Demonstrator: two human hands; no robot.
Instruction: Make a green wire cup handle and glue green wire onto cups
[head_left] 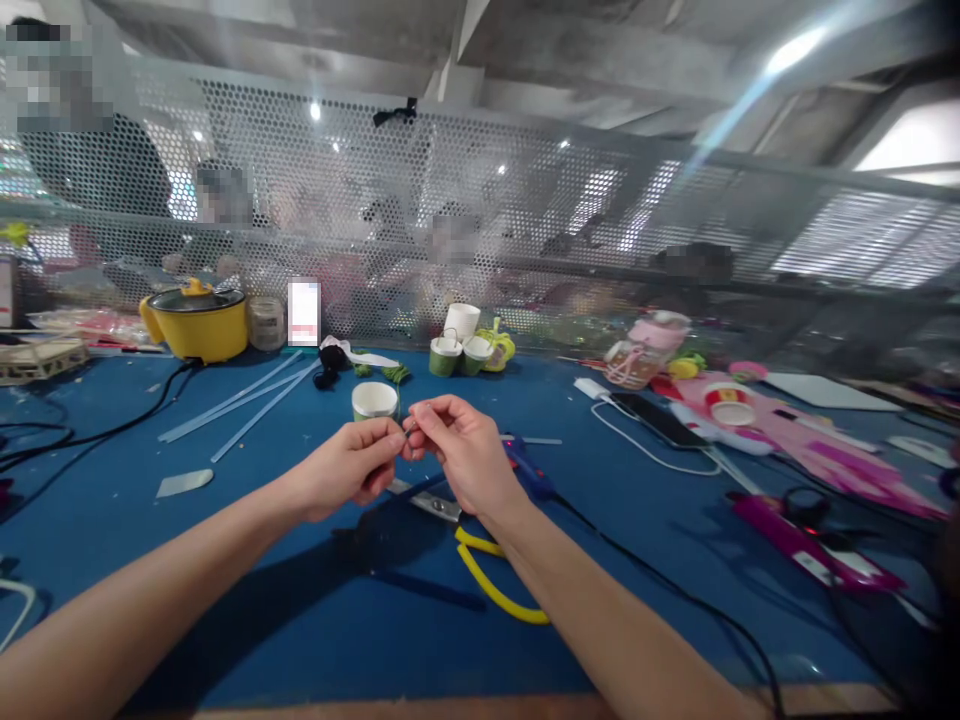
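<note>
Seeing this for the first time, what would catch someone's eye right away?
Probably the left hand and right hand, meeting mid-picture with fingertips pinching a small thin piece above the blue table. Next, likely the bright yellow pot at the table's far left, and the yellow handles lying close to the right forearm.

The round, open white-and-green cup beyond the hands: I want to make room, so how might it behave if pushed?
The cup is probably light, judging by its thin-looking rim. Its open top may give if squeezed. Standing upright on the flat blue table, it could tip if pushed high.
</note>
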